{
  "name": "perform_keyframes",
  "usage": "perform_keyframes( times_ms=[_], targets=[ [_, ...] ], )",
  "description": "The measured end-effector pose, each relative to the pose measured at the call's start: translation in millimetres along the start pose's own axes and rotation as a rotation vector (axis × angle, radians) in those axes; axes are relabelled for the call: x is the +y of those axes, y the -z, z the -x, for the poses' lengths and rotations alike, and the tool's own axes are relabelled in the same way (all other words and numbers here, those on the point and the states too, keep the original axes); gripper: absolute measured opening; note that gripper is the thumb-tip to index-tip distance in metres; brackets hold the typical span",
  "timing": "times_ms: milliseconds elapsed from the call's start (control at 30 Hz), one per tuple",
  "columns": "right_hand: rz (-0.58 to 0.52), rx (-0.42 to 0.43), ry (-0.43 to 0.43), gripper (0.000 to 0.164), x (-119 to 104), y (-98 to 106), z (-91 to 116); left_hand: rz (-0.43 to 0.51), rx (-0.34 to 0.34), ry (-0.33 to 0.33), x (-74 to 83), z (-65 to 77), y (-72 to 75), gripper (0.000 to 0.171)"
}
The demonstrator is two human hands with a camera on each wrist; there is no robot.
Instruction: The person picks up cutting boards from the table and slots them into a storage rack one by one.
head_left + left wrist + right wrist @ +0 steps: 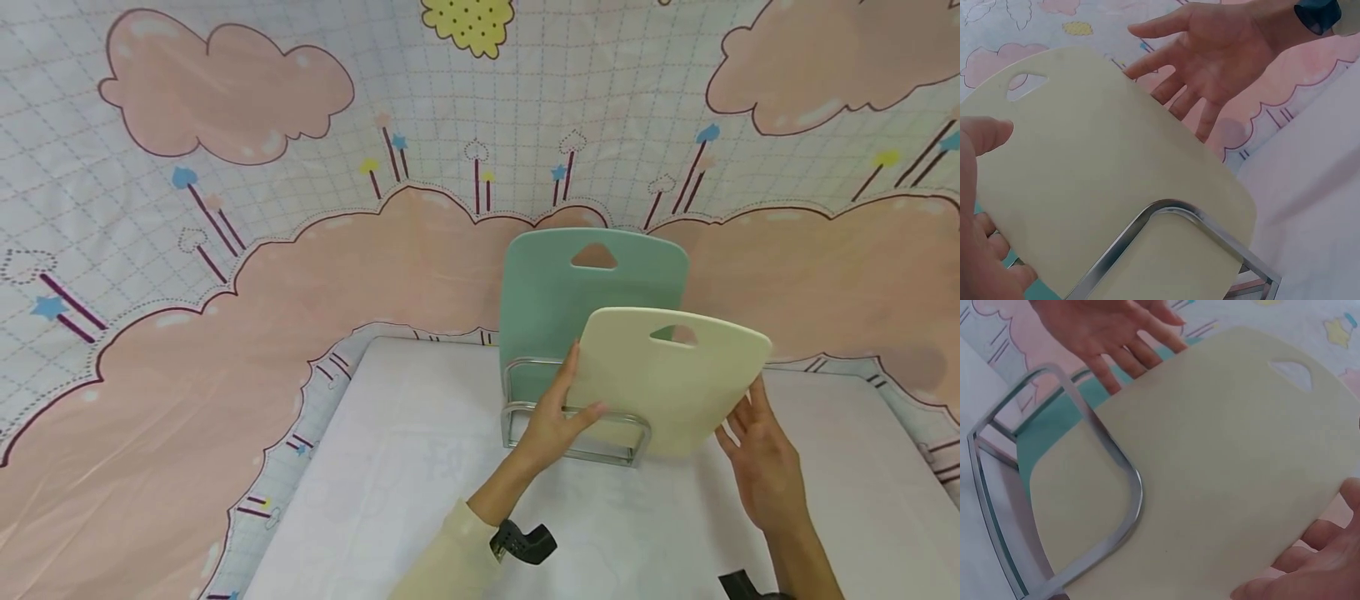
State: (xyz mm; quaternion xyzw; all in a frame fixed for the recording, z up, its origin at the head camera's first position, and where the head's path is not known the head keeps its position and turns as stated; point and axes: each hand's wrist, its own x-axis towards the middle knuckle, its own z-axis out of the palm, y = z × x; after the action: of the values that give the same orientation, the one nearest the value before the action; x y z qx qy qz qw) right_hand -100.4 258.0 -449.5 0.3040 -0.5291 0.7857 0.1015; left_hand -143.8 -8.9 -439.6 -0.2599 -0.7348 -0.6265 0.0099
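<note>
A cream cutting board [667, 383] with a handle slot is tilted, its lower left part behind the front wire loop of a metal rack [633, 457]. Its lower right corner sticks out past the rack's side. My left hand [551, 429] touches the board's left edge with extended fingers, the thumb out on the front side. At the opposite edge, the spread fingers of my right hand [765, 467] rest against the board, as the left wrist view shows. Behind it a green cutting board [536, 292] stands upright in the rack, partly covered by the cream one.
The rack stands on a white tabletop [420, 417] near its back edge. A patterned cloth [375, 275] with pink clouds hangs behind the table. Dark straps [525, 542] circle both wrists.
</note>
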Motion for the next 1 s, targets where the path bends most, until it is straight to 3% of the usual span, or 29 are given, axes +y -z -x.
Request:
perform_keyframes(
  times_ms=[233, 567, 1000],
  targets=[
    [0.011, -0.006, -0.021, 0.056, 3.5, -5.4, -1.8, -0.017, 0.019, 0.01, -1.9, 2.9, 7.5, 0.085],
    [0.022, 0.007, 0.0, 0.055, 9.0, -13.6, -6.4, 0.01, 0.046, -0.063, -3.9, 6.4, 15.7, 0.081],
    [0.034, 0.01, -0.001, 0.055, 15.5, -21.9, -7.5, 0.054, 0.066, -0.085, -7.9, 12.2, 24.7, 0.078]
  ],
)
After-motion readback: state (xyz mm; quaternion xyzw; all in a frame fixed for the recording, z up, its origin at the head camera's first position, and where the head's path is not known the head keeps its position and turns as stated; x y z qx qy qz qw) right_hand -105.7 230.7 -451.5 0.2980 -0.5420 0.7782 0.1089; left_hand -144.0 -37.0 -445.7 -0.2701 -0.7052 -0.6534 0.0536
